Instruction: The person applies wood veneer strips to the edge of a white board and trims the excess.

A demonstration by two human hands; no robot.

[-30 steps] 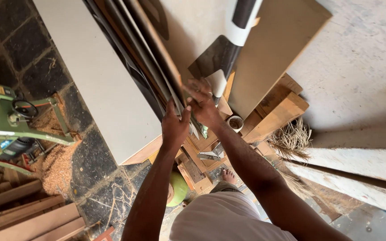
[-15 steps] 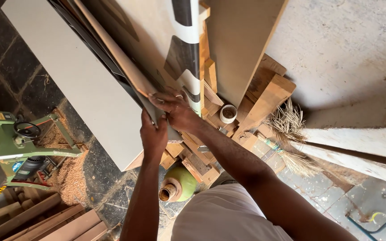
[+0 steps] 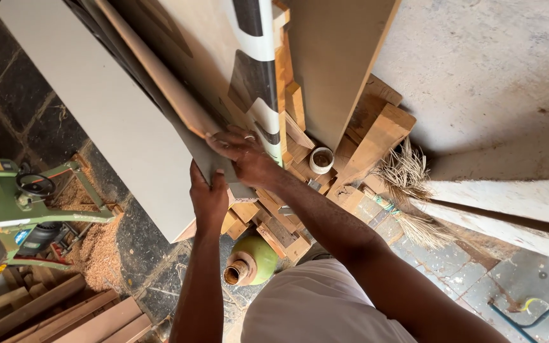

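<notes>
1. The left hand (image 3: 208, 200), at the middle of the frame, is closed on the lower edge of a thin grey sheet (image 3: 214, 155): fingers wrapped behind it, thumb on the face.
2. The right hand (image 3: 246, 155), just above and to the right, lies flat with fingers spread on the same sheet, pressing near its upper edge; whether the thumb hooks behind cannot be told.
3. The grey sheet stands at the front of a leaning stack of boards (image 3: 179, 70) that fills the upper middle of the frame. Only its lower corner is parted from the boards behind; the rest lies close against them.
4. Judging from this, the sheet is gripped but not yet drawn out: it is not free of the stack, and lifting or sliding it clear is left.
5. A wide pale panel (image 3: 103, 114) leans at the upper left, and a black-and-white striped board (image 3: 258, 57) stands just to the right of the hands.
6. Below the hands lie wood offcuts (image 3: 274, 222) and a green jug (image 3: 252, 260); a small white cup (image 3: 321, 159) sits among the blocks at the right.
7. A green machine (image 3: 7, 203) stands at the left edge beside sawdust (image 3: 100, 244); a straw broom (image 3: 408, 184) lies at the right.
</notes>
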